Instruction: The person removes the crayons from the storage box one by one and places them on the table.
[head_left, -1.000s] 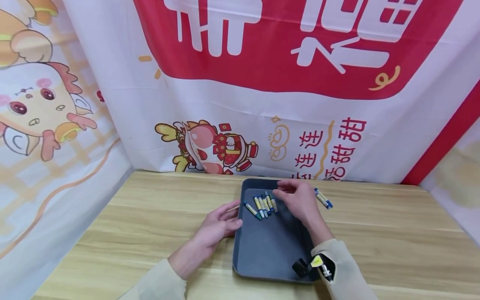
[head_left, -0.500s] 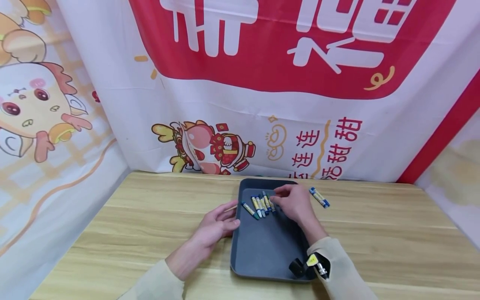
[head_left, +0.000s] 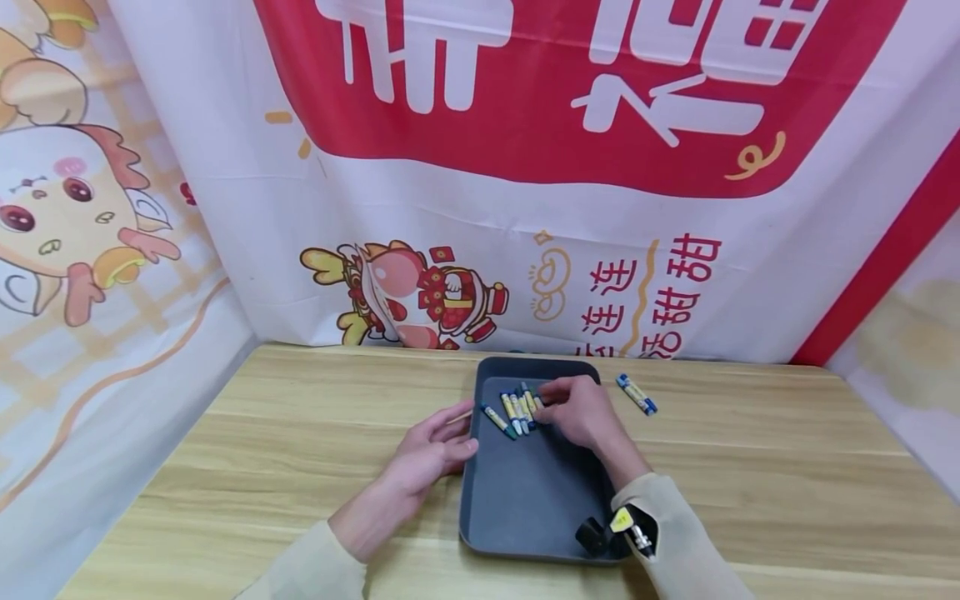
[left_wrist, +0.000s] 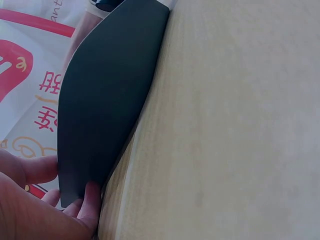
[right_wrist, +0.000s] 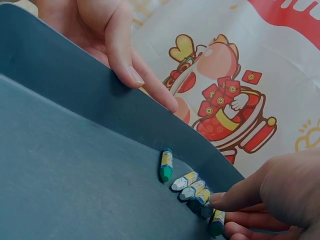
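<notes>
A dark grey rectangular tray (head_left: pixel 536 500) lies on the wooden table. My left hand (head_left: pixel 431 450) holds its left wall, the thumb hooked over the rim and the fingers outside. Several oil crayons with yellow-and-blue wrappers lie at the tray's far end. In the right wrist view, a green crayon (right_wrist: pixel 166 165) sits apart, beside two whitish crayons (right_wrist: pixel 188 189) and darker ones. My right hand (head_left: pixel 585 408) reaches in from the right and pinches the outermost dark green crayon (right_wrist: pixel 217 223) at the row's end, thumb on one side and fingers on the other.
Two blue-ended crayons (head_left: pixel 637 394) lie side by side on the table (head_left: pixel 750 467), right of the tray. A printed cloth (head_left: pixel 450 208) hangs along the table's back edge. A black wrist camera (head_left: pixel 592 536) on my right arm overhangs the tray's near right corner.
My right hand has moved down and slightly left, from the tray's far right part onto the end of the crayon row, now covering the rightmost crayon. The left hand stays on the wall.
</notes>
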